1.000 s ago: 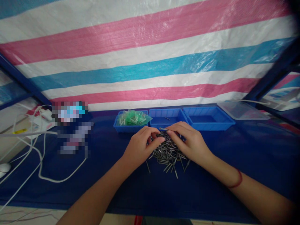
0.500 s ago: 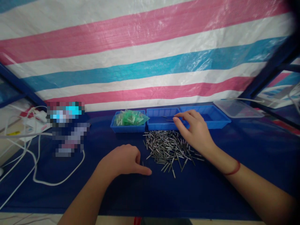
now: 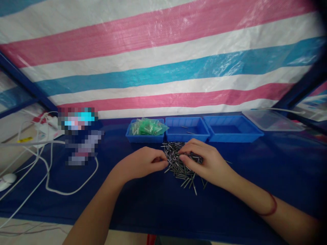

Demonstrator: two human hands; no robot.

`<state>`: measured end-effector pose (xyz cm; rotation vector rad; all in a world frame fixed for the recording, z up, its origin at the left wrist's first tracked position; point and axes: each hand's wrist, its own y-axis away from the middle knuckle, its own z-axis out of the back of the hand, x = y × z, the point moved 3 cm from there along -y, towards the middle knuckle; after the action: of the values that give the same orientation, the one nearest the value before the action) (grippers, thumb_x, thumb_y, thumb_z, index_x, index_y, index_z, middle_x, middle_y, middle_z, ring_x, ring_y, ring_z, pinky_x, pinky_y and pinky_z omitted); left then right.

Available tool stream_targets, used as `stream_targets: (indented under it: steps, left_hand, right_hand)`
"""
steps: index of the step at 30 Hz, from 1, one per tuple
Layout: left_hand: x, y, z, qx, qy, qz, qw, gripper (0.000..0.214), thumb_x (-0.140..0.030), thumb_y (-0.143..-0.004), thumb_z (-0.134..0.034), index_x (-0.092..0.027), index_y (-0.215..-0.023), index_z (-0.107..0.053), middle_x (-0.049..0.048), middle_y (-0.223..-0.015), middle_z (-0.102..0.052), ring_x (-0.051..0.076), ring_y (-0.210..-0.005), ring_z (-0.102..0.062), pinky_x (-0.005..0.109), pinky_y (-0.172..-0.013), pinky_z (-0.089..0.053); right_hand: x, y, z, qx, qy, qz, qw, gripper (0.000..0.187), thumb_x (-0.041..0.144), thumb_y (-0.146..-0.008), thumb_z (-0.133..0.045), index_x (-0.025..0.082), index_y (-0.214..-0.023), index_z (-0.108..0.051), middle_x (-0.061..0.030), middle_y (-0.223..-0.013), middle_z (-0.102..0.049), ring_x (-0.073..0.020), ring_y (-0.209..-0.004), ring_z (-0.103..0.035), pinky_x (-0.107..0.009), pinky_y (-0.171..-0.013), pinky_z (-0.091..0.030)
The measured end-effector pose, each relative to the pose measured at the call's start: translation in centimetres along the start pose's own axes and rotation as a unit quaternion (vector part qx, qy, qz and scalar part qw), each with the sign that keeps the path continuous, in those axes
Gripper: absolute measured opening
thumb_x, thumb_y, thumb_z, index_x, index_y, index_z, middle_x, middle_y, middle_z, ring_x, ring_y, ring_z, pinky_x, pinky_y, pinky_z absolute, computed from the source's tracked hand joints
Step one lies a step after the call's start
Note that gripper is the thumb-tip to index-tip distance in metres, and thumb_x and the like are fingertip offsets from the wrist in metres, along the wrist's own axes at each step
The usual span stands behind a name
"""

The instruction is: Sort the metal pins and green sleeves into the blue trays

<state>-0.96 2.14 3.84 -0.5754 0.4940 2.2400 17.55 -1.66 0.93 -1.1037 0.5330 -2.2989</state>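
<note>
Two rivets [image 3: 191,133] in the bin [image 3: 176,137] behind the pile [image 3: 176,164] — most remain heaped. Left hand [image 3: 143,163] narrow, right hand [image 3: 211,162] half-curled; grips unclear.

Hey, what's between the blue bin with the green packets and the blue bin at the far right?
In the head view, another blue bin stands between them, with two thin metal pins visible inside it.
</note>
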Motion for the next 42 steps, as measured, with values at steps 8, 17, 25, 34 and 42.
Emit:
stream_targets:
  steps: [8,17,25,34,42]
  left_hand:
    - [-0.9,-0.8,-0.7,-0.061,0.09,-0.046,0.993,0.022,-0.029,-0.092,-0.045,-0.015,-0.084,-0.061,-0.0026,-0.07,-0.054,0.01,-0.063,-0.048,0.02,-0.058,-0.033]
    - [-1.4,-1.4,-1.9,-0.079,0.119,-0.048,0.989,0.023,-0.031,-0.093,-0.045,-0.016,-0.088,-0.06,-0.0031,-0.065,-0.05,0.01,-0.06,-0.045,0.021,-0.055,-0.033]
    - [-1.2,-1.9,-2.6,-0.12,0.117,-0.091,0.982,0.021,-0.031,-0.093,-0.048,-0.015,-0.086,-0.06,-0.0008,-0.073,-0.052,0.011,-0.067,-0.048,0.022,-0.062,-0.038]
    - [-0.6,-2.3,-3.2,-0.157,0.117,-0.093,0.976,0.021,-0.03,-0.092,-0.05,-0.015,-0.084,-0.062,0.0016,-0.079,-0.054,0.013,-0.075,-0.052,0.024,-0.069,-0.04]
    - [-0.4,-2.2,-3.1,-0.203,0.15,-0.063,0.966,0.015,-0.031,-0.085,-0.061,-0.016,-0.086,-0.063,0.0003,-0.081,-0.054,0.01,-0.066,-0.049,0.022,-0.064,-0.042]
  right_hand:
    - [0.6,0.3,-0.5,0.013,-0.12,-0.024,0.992,0.009,0.024,-0.088,-0.055,0.021,-0.083,-0.062,-0.0019,-0.075,-0.058,-0.0136,-0.067,-0.052,-0.029,-0.06,-0.042]
    - [-0.8,0.8,-0.9,-0.017,-0.179,-0.146,0.973,0.015,0.037,-0.087,-0.058,0.022,-0.089,-0.06,-0.0008,-0.073,-0.059,-0.015,-0.066,-0.054,-0.028,-0.054,-0.043]
    - [-0.4,0.6,-0.2,-0.028,-0.123,-0.116,0.985,0.014,0.034,-0.088,-0.056,0.023,-0.09,-0.064,-0.0038,-0.085,-0.065,-0.0188,-0.081,-0.06,-0.031,-0.065,-0.048]
    - [-0.5,0.7,-0.3,-0.041,-0.081,-0.11,0.99,0.012,0.034,-0.086,-0.059,0.022,-0.087,-0.063,-0.0027,-0.076,-0.062,-0.0169,-0.07,-0.057,-0.031,-0.06,-0.046]
    - [-0.3,0.6,0.0,-0.047,-0.063,-0.062,0.995,0.009,0.025,-0.087,-0.055,0.023,-0.09,-0.063,-0.0049,-0.084,-0.065,-0.0187,-0.076,-0.061,-0.032,-0.062,-0.049]
